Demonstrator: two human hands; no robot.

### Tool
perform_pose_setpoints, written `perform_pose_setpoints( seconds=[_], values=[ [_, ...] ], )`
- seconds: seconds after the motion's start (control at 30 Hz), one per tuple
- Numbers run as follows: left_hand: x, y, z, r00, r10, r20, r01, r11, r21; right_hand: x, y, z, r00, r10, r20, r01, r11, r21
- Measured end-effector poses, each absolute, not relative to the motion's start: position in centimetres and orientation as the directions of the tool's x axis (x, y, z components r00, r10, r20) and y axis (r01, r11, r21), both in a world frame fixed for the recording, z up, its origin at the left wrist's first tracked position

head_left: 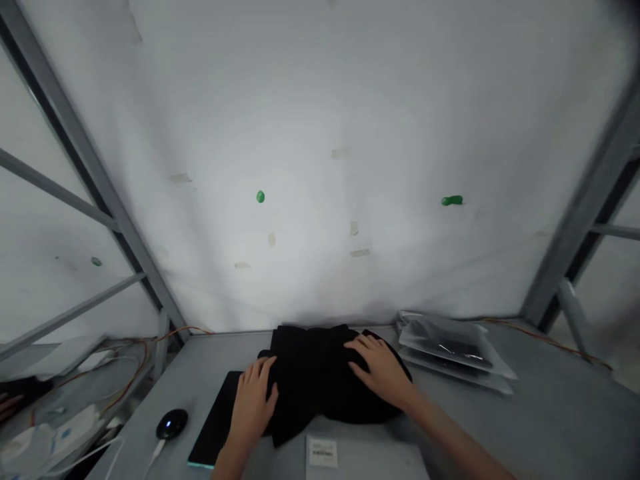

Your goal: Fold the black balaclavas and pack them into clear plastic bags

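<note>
A black cloth garment (315,380) lies spread on the grey table (480,440) near the wall; its exact kind I cannot make out. My left hand (255,397) rests at the garment's left edge, fingers stretched forward and thumb apart. On the garment's right part lies my right hand (383,370), its fingers extended and the thumb held away from them. Neither hand grips the fabric visibly. Just in front of the garment is a flat grey item with a white barcode label (323,452), partly cut off by the lower frame edge.
Clear plastic packages (450,347) with dark contents are stacked at the back right. A dark flat tablet-like slab (215,420) lies left, beside a round black device (172,424) with a white cable. Metal frame posts (107,180) flank the wall. At far left, another person's hand (9,405) shows.
</note>
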State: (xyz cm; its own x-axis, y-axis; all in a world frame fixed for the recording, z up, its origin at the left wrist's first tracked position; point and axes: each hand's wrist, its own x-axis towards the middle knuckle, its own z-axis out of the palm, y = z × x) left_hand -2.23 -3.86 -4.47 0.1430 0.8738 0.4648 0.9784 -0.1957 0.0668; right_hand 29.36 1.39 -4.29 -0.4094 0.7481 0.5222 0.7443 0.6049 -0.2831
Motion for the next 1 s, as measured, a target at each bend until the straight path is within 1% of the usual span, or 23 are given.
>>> perform_pose_setpoints(
  seconds=[0.1, 0.17, 0.23, 0.27, 0.37, 0.43, 0.53, 0.6, 0.63, 0.73, 0.8, 0.9, 1.0],
  values=[
    [-2.4, -0.9, -3.6, 0.187, 0.886, 0.424, 0.979, -0.206, -0.001, 25.5, 2.4, -3.7, -0.556, 0.639, 0.532, 0.672, 0.722, -0.166],
    [-2.5, 0.3, -3.1, 0.187, 0.893, 0.41, 0.98, -0.196, -0.02, 23.8, 2.9, -3.7, -0.626, 0.574, 0.528, 0.63, 0.771, -0.09],
    [-2.7, 0.5, -2.5, 0.201, 0.89, 0.409, 0.977, -0.211, -0.022, 23.6, 3.3, -3.7, -0.639, 0.555, 0.532, 0.621, 0.781, -0.069],
    [-2.9, 0.2, -2.3, 0.212, 0.887, 0.411, 0.975, -0.223, -0.022, 24.0, 3.4, -3.6, -0.616, 0.566, 0.548, 0.628, 0.773, -0.092],
    [-3.4, -1.1, -1.9, 0.262, 0.863, 0.431, 0.959, -0.281, -0.019, 26.4, 3.2, -3.2, -0.495, 0.61, 0.618, 0.636, 0.739, -0.22],
    [-3.7, -1.7, -2.2, 0.292, 0.844, 0.449, 0.945, -0.326, -0.002, 27.9, 2.7, -3.2, -0.465, 0.622, 0.63, 0.611, 0.74, -0.279],
    [-4.0, -1.4, -3.2, 0.246, 0.866, 0.435, 0.951, -0.303, 0.064, 28.9, 2.1, -3.7, -0.526, 0.623, 0.58, 0.583, 0.76, -0.288],
    [-3.8, -0.5, -3.7, 0.224, 0.892, 0.392, 0.954, -0.282, 0.098, 28.8, 1.8, -4.4, -0.538, 0.633, 0.557, 0.575, 0.759, -0.307],
    [-3.6, 0.0, -3.8, 0.242, 0.898, 0.367, 0.949, -0.298, 0.104, 28.6, 1.7, -4.8, -0.53, 0.642, 0.555, 0.573, 0.753, -0.323],
    [-2.6, 1.6, -3.4, 0.356, 0.884, 0.304, 0.911, -0.4, 0.096, 28.3, 1.9, -5.4, -0.509, 0.656, 0.557, 0.567, 0.743, -0.357],
    [-2.0, 2.4, -2.7, 0.4, 0.874, 0.277, 0.895, -0.437, 0.089, 28.4, 2.1, -5.4, -0.501, 0.663, 0.557, 0.569, 0.737, -0.365],
    [-1.8, 2.6, -1.3, 0.398, 0.874, 0.278, 0.898, -0.433, 0.077, 28.7, 2.1, -5.1, -0.487, 0.673, 0.557, 0.589, 0.724, -0.36],
    [-2.5, 0.9, -0.3, 0.356, 0.876, 0.325, 0.916, -0.396, 0.065, 28.8, 1.8, -4.8, -0.509, 0.669, 0.542, 0.615, 0.723, -0.315]
  ],
)
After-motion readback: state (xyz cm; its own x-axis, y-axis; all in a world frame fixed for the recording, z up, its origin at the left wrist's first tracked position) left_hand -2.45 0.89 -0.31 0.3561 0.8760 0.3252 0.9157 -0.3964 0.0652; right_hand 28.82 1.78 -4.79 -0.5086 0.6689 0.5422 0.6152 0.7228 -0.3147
